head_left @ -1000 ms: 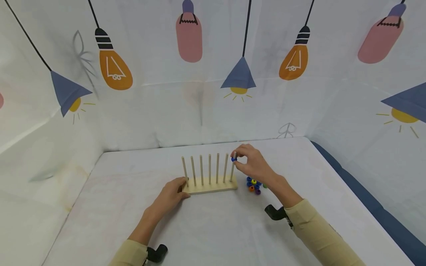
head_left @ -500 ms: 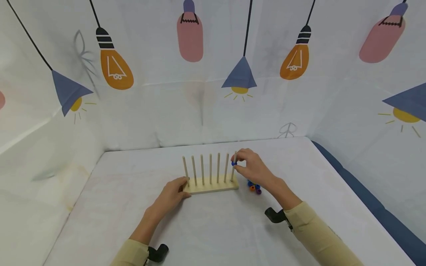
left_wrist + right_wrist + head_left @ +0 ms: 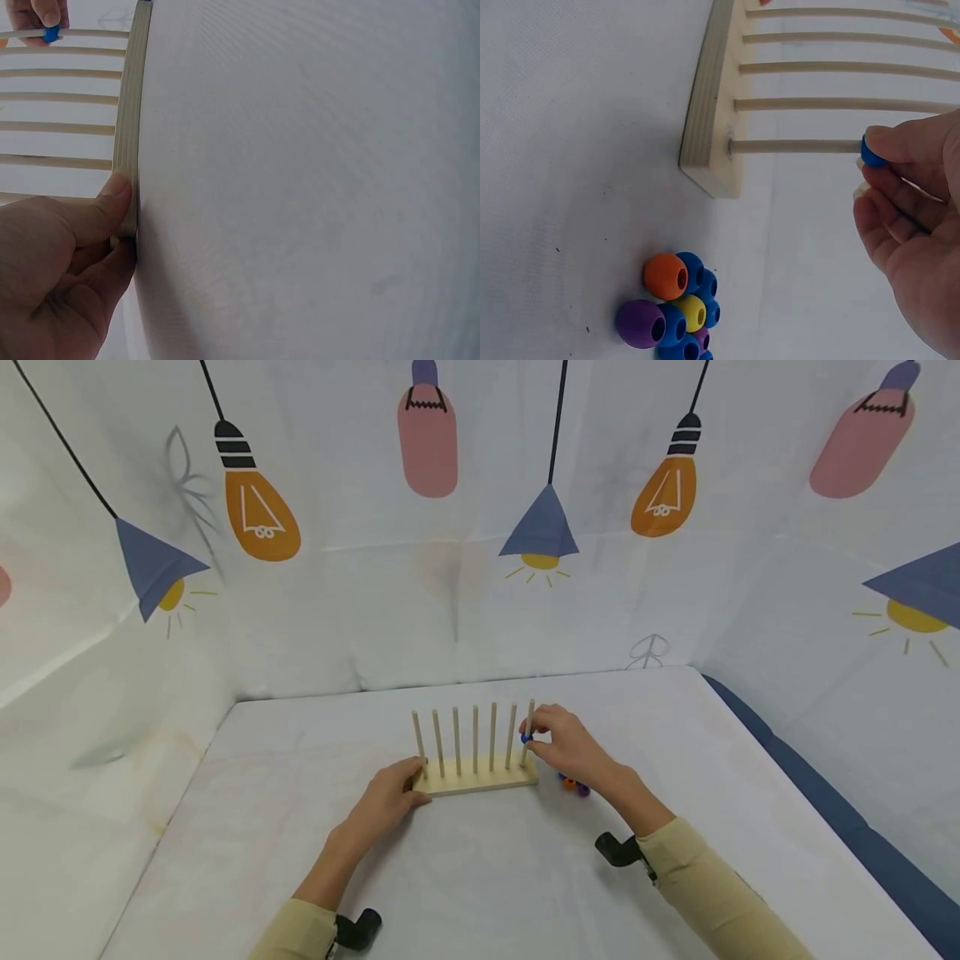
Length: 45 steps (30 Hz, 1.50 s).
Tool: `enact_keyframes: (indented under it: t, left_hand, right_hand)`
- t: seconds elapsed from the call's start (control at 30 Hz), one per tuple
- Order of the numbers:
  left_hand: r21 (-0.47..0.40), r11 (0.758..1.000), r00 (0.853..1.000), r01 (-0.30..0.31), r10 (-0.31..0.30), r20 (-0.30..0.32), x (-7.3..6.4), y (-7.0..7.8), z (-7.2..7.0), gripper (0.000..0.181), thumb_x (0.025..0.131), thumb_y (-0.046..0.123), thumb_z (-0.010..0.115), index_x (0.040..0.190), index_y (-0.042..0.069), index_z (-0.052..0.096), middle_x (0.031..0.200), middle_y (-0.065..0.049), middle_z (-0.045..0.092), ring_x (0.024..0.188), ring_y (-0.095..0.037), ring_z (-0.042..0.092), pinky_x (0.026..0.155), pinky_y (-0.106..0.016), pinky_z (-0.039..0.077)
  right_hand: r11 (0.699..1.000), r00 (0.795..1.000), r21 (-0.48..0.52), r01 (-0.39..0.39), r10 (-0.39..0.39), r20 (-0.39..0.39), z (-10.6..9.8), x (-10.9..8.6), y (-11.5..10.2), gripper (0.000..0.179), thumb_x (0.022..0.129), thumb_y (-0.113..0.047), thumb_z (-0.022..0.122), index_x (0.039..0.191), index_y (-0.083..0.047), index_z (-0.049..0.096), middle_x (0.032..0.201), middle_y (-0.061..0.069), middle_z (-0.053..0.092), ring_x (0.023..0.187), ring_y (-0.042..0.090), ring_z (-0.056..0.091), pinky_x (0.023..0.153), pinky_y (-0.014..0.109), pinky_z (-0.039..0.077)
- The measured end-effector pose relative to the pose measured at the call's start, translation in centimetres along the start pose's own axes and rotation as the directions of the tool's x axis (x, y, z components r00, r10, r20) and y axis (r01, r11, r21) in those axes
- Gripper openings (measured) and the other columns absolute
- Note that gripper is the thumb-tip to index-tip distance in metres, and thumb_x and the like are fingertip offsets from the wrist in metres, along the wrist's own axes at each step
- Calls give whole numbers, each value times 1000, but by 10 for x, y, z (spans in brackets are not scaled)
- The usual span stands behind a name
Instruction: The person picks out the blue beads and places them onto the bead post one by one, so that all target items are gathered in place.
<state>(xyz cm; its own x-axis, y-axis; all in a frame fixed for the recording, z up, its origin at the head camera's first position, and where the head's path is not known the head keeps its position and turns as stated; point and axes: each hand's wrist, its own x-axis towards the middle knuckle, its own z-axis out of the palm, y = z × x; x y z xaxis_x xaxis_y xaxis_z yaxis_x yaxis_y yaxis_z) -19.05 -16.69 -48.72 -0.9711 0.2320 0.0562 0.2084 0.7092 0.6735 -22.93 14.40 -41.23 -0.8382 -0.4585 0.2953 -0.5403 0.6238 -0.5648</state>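
Bead [image 3: 871, 152] of bright blue, small and rounded, smooth-sided, partly covered by fingers. Threaded round the end peg [image 3: 799, 146] at the right of a pale wooden rack [image 3: 480, 783], roughly midway up, with the peg's tip showing above. Along the same base, six other pegs [image 3: 475, 739] in one row, all bare.

Rack set near the far edge of the white table [image 3: 480, 877], its length roughly along that edge. Between rack and right edge of the table, a close huddle: orange bead [image 3: 662, 276], purple bead [image 3: 637, 324], yellow bead [image 3: 686, 309] and several more blue ones, partly hidden by the right hand [image 3: 566, 747] in the head view. Beyond the far edge, white cloth [image 3: 352, 610] printed with lamps.

Blue bead right at the fingertips of the right hand, pinched between thumb and finger, remaining fingers loosely curled. At the rack's left end, left hand [image 3: 386, 789] gripping the base.
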Motion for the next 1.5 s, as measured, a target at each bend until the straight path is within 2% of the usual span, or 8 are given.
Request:
enact_keyframes:
  t: [0.17, 0.4, 0.6, 0.7, 0.93, 1.1, 1.3, 1.5]
  left_hand:
    - [0, 1000, 1000, 3, -3, -2, 0, 2, -1, 46, 83, 12, 79, 126, 11, 63, 124, -6, 67, 105, -15, 59, 93, -40, 50]
    - [6, 1000, 1000, 7, -7, 3, 1, 3, -2, 47, 83, 13, 79, 128, 11, 62, 127, -7, 66, 111, -17, 60, 97, -42, 50]
    - [-3, 1000, 1000, -1, 1, 2, 1, 4, -3, 45, 82, 12, 80, 124, 11, 63, 121, -6, 67, 102, -15, 59, 91, -39, 50]
    - [-7, 1000, 1000, 2, -2, 2, 1, 6, -3, 47, 82, 12, 80, 126, 9, 63, 123, -7, 67, 104, -17, 60, 93, -40, 50]
    - [-3, 1000, 1000, 2, -2, 10, 0, 6, -3, 53, 83, 11, 79, 133, 6, 60, 133, -12, 63, 121, -24, 60, 101, -46, 49]
    - [-10, 1000, 1000, -4, 4, 7, 0, 6, -3, 51, 83, 11, 79, 131, 7, 61, 130, -10, 64, 117, -23, 60, 99, -45, 50]
    - [-1, 1000, 1000, 8, -8, 6, -1, 5, -3, 49, 83, 11, 79, 129, 8, 61, 125, -9, 66, 107, -19, 60, 94, -42, 50]
    - [-3, 1000, 1000, 10, -10, 7, -2, 7, -2, 52, 83, 11, 79, 132, 6, 60, 130, -10, 64, 114, -20, 60, 98, -43, 49]
  right_hand:
    - [1000, 1000, -4, -2, 2, 16, 5, -1, 5, 13, 85, 1, 74, 93, -8, 69, 99, 6, 68, 96, 32, 59, 85, 50, 52]
    - [1000, 999, -8, -17, 17, 30, 11, -2, 8, 13, 84, 0, 74, 92, -9, 70, 99, 5, 69, 94, 30, 58, 82, 39, 49]
    - [999, 998, -30, -33, 35, 52, 16, -3, 13, 11, 85, -2, 74, 92, -9, 71, 98, 4, 69, 92, 24, 58, 81, 34, 47]
    - [998, 997, -35, -43, 45, 64, 20, -3, 17, 11, 84, -2, 74, 93, -8, 71, 98, 5, 70, 92, 23, 58, 81, 34, 48]
    - [994, 993, -69, -80, 85, 79, 28, -3, 22, 12, 82, 0, 74, 90, -9, 71, 95, 4, 70, 91, 23, 59, 79, 33, 50]
    - [990, 989, -87, -111, 119, 90, 33, -3, 25, 14, 81, 1, 72, 90, -10, 71, 94, 4, 70, 89, 20, 57, 78, 33, 48]
    - [994, 992, -74, -82, 89, 92, 36, -6, 28, 13, 80, -1, 74, 91, -8, 73, 91, 4, 69, 87, 23, 57, 76, 31, 46]
    - [993, 994, -99, -72, 80, 73, 40, -7, 31, 12, 79, -4, 79, 89, -9, 74, 89, 3, 68, 88, 24, 58, 76, 31, 46]
